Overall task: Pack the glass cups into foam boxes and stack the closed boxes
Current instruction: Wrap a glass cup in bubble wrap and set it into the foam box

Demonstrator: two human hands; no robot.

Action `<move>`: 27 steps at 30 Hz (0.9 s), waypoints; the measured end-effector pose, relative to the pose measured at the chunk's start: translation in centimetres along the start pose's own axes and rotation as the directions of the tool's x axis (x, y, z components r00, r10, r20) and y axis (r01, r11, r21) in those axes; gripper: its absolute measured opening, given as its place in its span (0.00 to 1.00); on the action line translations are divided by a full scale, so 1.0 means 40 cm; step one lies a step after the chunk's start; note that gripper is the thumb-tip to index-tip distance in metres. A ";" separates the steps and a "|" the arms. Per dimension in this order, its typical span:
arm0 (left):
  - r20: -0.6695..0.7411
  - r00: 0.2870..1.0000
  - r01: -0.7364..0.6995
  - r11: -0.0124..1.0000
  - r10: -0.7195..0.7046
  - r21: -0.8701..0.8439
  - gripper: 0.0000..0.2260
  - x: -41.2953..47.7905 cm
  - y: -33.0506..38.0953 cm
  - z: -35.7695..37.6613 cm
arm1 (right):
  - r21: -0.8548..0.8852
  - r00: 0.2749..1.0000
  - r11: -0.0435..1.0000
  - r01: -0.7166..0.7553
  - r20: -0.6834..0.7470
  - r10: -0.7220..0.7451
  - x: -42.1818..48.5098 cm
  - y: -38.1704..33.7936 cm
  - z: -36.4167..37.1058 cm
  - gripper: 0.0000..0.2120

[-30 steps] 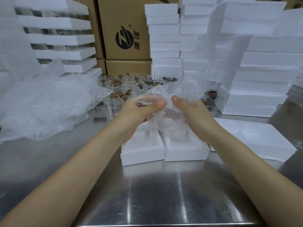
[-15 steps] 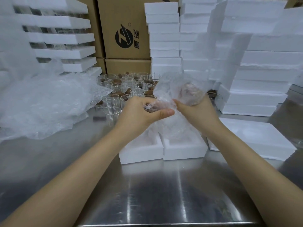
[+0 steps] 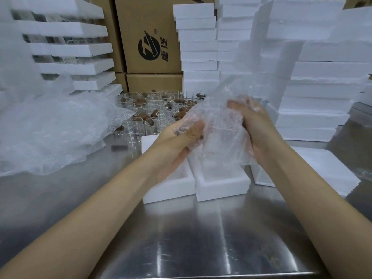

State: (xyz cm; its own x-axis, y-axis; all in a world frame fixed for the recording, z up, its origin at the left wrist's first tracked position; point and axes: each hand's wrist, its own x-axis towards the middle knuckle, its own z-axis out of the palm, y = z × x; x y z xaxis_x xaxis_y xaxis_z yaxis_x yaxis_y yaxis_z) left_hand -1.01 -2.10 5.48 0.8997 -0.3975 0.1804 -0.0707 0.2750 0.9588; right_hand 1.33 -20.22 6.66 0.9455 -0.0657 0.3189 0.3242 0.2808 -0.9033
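Steel table [image 3: 181,248] at frame bottom; centre frame, left hand [image 3: 179,137] and right hand [image 3: 259,129] both curl fingers around bubble wrap [image 3: 221,127] above two open foam boxes [image 3: 223,184].

Steel tabletop [image 3: 201,238]: two open foam boxes [image 3: 223,188] side by side, touching, at centre; flat foam slab [image 3: 326,168] just right of them. Left edge: bubble wrap heap [image 3: 50,127]. Far edge: clustered glass cups [image 3: 153,109], cardboard cartons [image 3: 153,83] behind; foam stacks [image 3: 314,117] at far right corner.
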 end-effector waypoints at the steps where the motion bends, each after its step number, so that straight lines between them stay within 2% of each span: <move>1: 0.044 0.999 0.014 0.999 -0.012 -0.051 0.34 -0.003 0.000 0.003 | -0.009 1.000 1.000 0.006 -0.030 -0.007 0.001 -0.001 -0.001 0.03; 4: 0.088 0.996 0.031 0.990 -0.019 -0.139 0.28 -0.005 0.001 0.001 | -0.016 1.000 1.000 0.004 -0.026 -0.004 -0.004 0.000 0.001 0.04; 6: 0.026 1.000 0.004 0.991 0.000 -0.136 0.24 0.000 0.006 -0.006 | 0.030 0.999 0.999 -0.020 0.037 0.019 -0.012 -0.002 0.007 0.01; 8: -0.048 0.998 -0.037 0.994 0.032 -0.103 0.22 0.007 0.010 -0.014 | 0.009 0.995 1.000 0.010 0.097 -0.011 -0.020 -0.004 0.016 0.04; 12: -0.136 0.988 -0.085 0.994 0.076 -0.063 0.17 0.015 0.012 -0.028 | -0.171 0.966 0.969 0.176 0.221 -0.136 -0.032 0.000 0.037 0.10; 15: -0.170 0.981 -0.109 0.992 0.098 -0.058 0.18 0.017 0.012 -0.031 | -0.306 0.953 0.920 0.246 0.249 -0.172 -0.036 0.007 0.041 0.10; 18: -0.183 0.976 -0.136 0.988 0.121 -0.074 0.18 0.017 0.013 -0.029 | -0.455 0.921 0.822 0.343 0.334 -0.200 -0.045 0.004 0.044 0.09; 20: -0.195 0.973 -0.143 0.986 0.124 -0.082 0.20 0.017 0.012 -0.025 | -0.456 0.923 0.830 0.321 0.346 -0.167 -0.046 0.004 0.040 0.11; 23: -0.198 0.973 -0.136 0.987 0.117 -0.083 0.21 0.018 0.003 -0.022 | -0.468 0.940 0.853 0.232 0.333 -0.073 -0.051 0.008 0.035 0.23; 24: -0.194 0.975 -0.129 0.988 0.112 -0.079 0.20 0.018 0.001 -0.022 | -0.487 0.949 0.851 0.197 0.313 -0.040 -0.053 0.006 0.037 0.27; 27: -0.147 0.984 -0.105 0.993 0.097 -0.048 0.17 0.018 -0.005 -0.020 | -0.541 0.962 0.836 0.089 0.264 0.069 -0.057 -0.006 0.037 0.30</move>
State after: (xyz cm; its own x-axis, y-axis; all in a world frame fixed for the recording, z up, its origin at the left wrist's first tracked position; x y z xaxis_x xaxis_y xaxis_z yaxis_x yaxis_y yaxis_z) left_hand -0.03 -1.76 5.22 0.9421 -0.2362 0.2380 -0.1437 0.3567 0.9231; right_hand -0.95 -18.73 6.58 0.9240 0.2091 0.3203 0.3713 -0.2888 -0.8825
